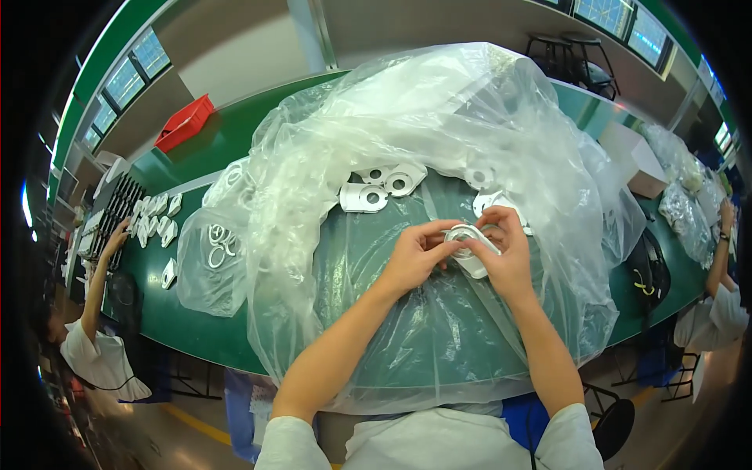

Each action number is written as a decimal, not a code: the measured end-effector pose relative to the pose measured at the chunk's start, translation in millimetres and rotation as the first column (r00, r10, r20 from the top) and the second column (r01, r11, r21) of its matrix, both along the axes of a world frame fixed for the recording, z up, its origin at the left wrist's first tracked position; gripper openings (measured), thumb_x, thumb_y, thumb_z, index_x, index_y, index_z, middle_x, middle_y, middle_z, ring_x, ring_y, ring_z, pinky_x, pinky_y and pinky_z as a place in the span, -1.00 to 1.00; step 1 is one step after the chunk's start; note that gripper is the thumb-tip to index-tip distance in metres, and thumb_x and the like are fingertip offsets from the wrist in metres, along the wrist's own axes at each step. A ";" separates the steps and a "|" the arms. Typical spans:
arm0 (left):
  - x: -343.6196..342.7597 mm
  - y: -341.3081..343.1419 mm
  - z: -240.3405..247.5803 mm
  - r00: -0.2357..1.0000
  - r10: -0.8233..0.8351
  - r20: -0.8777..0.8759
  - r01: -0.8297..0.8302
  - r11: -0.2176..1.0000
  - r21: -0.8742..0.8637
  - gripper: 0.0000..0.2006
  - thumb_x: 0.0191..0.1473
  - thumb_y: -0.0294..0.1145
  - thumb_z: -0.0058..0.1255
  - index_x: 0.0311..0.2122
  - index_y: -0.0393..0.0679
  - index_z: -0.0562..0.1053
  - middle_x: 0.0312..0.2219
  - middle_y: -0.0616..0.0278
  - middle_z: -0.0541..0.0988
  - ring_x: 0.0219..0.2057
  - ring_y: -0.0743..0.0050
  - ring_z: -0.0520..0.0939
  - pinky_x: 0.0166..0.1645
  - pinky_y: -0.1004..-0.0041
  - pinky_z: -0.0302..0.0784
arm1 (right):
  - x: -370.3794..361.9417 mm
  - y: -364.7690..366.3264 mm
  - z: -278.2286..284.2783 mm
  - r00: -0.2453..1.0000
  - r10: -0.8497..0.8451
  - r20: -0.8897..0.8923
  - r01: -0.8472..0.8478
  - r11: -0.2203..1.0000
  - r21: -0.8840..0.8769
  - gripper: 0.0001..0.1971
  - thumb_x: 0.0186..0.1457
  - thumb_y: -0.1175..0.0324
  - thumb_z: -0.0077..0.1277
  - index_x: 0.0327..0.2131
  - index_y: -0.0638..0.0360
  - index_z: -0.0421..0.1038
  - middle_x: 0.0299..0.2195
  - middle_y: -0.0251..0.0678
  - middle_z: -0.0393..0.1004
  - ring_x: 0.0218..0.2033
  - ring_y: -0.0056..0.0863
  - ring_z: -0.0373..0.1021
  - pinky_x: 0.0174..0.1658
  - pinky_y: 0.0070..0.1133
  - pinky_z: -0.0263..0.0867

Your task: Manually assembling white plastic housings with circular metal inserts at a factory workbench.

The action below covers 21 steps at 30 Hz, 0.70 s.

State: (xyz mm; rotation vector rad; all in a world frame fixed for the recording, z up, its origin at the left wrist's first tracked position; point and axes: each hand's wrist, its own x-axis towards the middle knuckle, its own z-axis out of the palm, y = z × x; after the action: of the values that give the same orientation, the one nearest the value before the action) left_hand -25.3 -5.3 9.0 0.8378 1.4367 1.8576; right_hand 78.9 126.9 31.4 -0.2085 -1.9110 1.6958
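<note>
Between my two hands, above the middle of the table, is a white plate-like part [475,269] with a round ring-shaped opening. My left hand [417,252] pinches its left side with thumb and fingers. On the other side, my right hand [509,254] grips the rim, thumb laid over the front. Fingers cover much of the part, so its full shape is hidden. Just beyond lie similar white plates with round holes: one flat plate [363,199] in a small group at the left, and another plate [492,203] behind my right hand.
A large clear plastic bag [290,157] spreads around my work area. Left of it, a smaller clear bag [205,270] holds white rings. Several white parts [164,227] and a red bin [185,123] are farther left. A white box [633,160] stands right. Co-workers sit at both sides.
</note>
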 end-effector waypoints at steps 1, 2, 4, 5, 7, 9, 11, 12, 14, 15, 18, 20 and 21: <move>0.7 0.5 1.6 1.000 0.001 -0.003 -0.001 1.000 0.000 -0.68 0.01 -0.47 0.05 -0.07 -0.24 0.43 -0.44 0.30 0.58 -0.54 0.77 0.45 -0.51 0.68 0.31 | -1.7 4.1 -3.3 1.000 0.001 -0.003 -0.001 1.000 0.000 -0.62 0.01 0.49 0.03 -0.05 0.26 0.27 -0.33 -0.34 0.40 -0.34 -0.61 0.37 -0.25 -0.66 0.28; 1.3 0.3 3.5 1.000 0.004 -0.020 -0.004 1.000 -0.025 -0.69 0.02 -0.47 0.03 -0.08 -0.25 0.43 -0.45 0.29 0.58 -0.53 0.75 0.47 -0.50 0.67 0.34 | -4.6 10.9 -10.9 0.995 0.091 0.043 -0.093 0.995 0.041 -0.64 0.05 0.46 0.00 -0.05 0.26 0.27 -0.31 -0.33 0.41 -0.34 -0.59 0.39 -0.27 -0.66 0.30; 0.1 -5.9 6.2 0.999 0.027 -0.043 -0.029 0.998 -0.058 -0.71 0.03 -0.48 0.02 -0.09 -0.25 0.44 -0.46 0.28 0.58 -0.52 0.73 0.49 -0.49 0.65 0.38 | -6.5 12.7 -14.6 0.976 0.199 0.083 -0.205 0.976 0.071 -0.67 0.08 0.43 -0.03 -0.05 0.26 0.27 -0.29 -0.31 0.41 -0.33 -0.58 0.41 -0.28 -0.66 0.32; -0.2 -8.8 6.5 0.997 0.040 -0.060 -0.044 0.997 -0.060 -0.72 0.04 -0.48 0.00 -0.10 -0.26 0.44 -0.46 0.25 0.58 -0.50 0.69 0.52 -0.47 0.64 0.41 | -6.2 7.3 -12.8 0.944 0.295 0.147 -0.288 0.955 -0.066 -0.68 0.12 0.41 -0.08 -0.04 0.27 0.26 -0.27 -0.28 0.42 -0.32 -0.54 0.42 -0.29 -0.63 0.36; -2.5 -13.1 7.9 0.960 0.081 -0.266 -0.095 0.995 -0.038 -0.77 0.06 -0.47 -0.06 -0.14 -0.26 0.46 -0.47 0.19 0.58 -0.46 0.59 0.58 -0.41 0.58 0.50 | -4.0 1.2 -10.1 0.881 0.441 0.173 -0.379 0.876 -0.299 -0.68 0.18 0.37 -0.18 -0.01 0.27 0.23 -0.26 -0.21 0.44 -0.36 -0.45 0.47 -0.35 -0.55 0.45; 5.2 -18.6 28.4 0.850 0.107 -0.516 -0.202 0.971 -0.131 -0.77 0.03 -0.42 -0.02 -0.19 -0.28 0.47 -0.43 0.11 0.58 -0.42 0.41 0.59 -0.33 0.46 0.46 | -0.3 -0.6 -5.0 0.891 0.412 0.191 -0.344 0.887 -0.308 -0.70 0.21 0.32 -0.23 -0.04 0.27 0.25 -0.31 -0.19 0.47 -0.45 -0.40 0.49 -0.43 -0.55 0.47; 11.1 -38.0 37.4 0.445 0.320 -0.836 -0.461 0.883 0.092 -0.79 -0.03 -0.41 0.05 -0.25 -0.25 0.50 -0.47 0.07 0.55 -0.42 0.09 0.54 -0.33 0.38 0.46 | 0.2 5.5 -12.3 0.901 0.369 0.229 -0.307 0.914 -0.265 -0.69 0.24 0.21 -0.27 -0.18 0.29 0.30 -0.42 -0.19 0.49 -0.57 -0.45 0.46 -0.55 -0.62 0.41; 23.3 -48.5 56.2 0.313 0.432 -0.845 -0.514 0.826 0.232 -0.81 -0.05 -0.42 0.07 -0.28 -0.24 0.51 -0.48 0.08 0.55 -0.41 0.00 0.52 -0.33 0.37 0.46 | 0.9 5.7 -14.4 0.893 0.385 0.234 -0.313 0.904 -0.291 -0.69 0.24 0.20 -0.28 -0.20 0.28 0.29 -0.43 -0.16 0.48 -0.60 -0.47 0.45 -0.57 -0.62 0.38; 35.7 -94.1 85.0 0.548 0.421 -0.723 -0.564 0.824 0.052 -0.84 -0.05 -0.46 0.07 -0.30 -0.21 0.53 -0.45 0.14 0.58 -0.43 0.29 0.58 -0.37 0.48 0.46 | 4.4 11.8 -13.0 0.905 0.351 0.240 -0.270 0.911 -0.313 -0.69 0.24 0.20 -0.28 -0.21 0.28 0.28 -0.44 -0.12 0.48 -0.62 -0.47 0.43 -0.59 -0.63 0.36; 38.7 -128.5 94.8 0.580 0.438 -0.687 -0.628 0.777 -0.035 -0.84 -0.03 -0.47 0.05 -0.29 -0.21 0.53 -0.45 0.15 0.59 -0.45 0.41 0.59 -0.38 0.52 0.46 | -0.9 4.3 -16.2 0.904 0.364 0.222 -0.280 0.900 -0.335 -0.69 0.23 0.20 -0.27 -0.21 0.29 0.28 -0.43 -0.11 0.48 -0.62 -0.47 0.42 -0.58 -0.62 0.36; -8.5 -212.4 68.5 0.383 0.694 -0.609 -0.897 0.437 -0.066 -0.84 0.00 -0.42 0.02 -0.34 -0.28 0.54 -0.54 0.15 0.59 -0.56 0.58 0.54 -0.48 0.54 0.40 | -3.5 1.9 -19.1 0.926 0.331 0.182 -0.266 0.914 -0.307 -0.72 0.21 0.27 -0.24 -0.17 0.31 0.26 -0.40 -0.11 0.48 -0.59 -0.46 0.43 -0.55 -0.62 0.37; -53.3 -275.1 48.2 0.192 0.621 -0.760 -0.976 0.200 -0.083 -0.85 -0.05 -0.42 0.06 -0.36 -0.24 0.55 -0.54 0.09 0.58 -0.55 0.43 0.57 -0.44 0.48 0.42 | -5.1 -3.5 -18.9 0.934 0.317 0.165 -0.264 0.923 -0.279 -0.73 0.20 0.29 -0.23 -0.16 0.30 0.26 -0.39 -0.11 0.48 -0.59 -0.45 0.43 -0.54 -0.62 0.38; -69.3 -295.8 38.8 0.144 0.544 -0.827 -0.989 0.096 -0.109 -0.85 -0.08 -0.41 0.09 -0.36 -0.21 0.55 -0.53 0.06 0.57 -0.51 0.34 0.57 -0.40 0.43 0.43 | -4.9 -3.2 -18.7 0.923 0.342 0.177 -0.282 0.913 -0.294 -0.74 0.20 0.30 -0.22 -0.16 0.30 0.26 -0.39 -0.11 0.48 -0.58 -0.46 0.43 -0.53 -0.61 0.38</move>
State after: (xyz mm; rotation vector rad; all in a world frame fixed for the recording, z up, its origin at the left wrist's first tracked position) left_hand -94.6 -301.1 47.8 0.0435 3.3855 1.3663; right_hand 74.1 123.7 12.7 -0.2107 -1.9543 2.2314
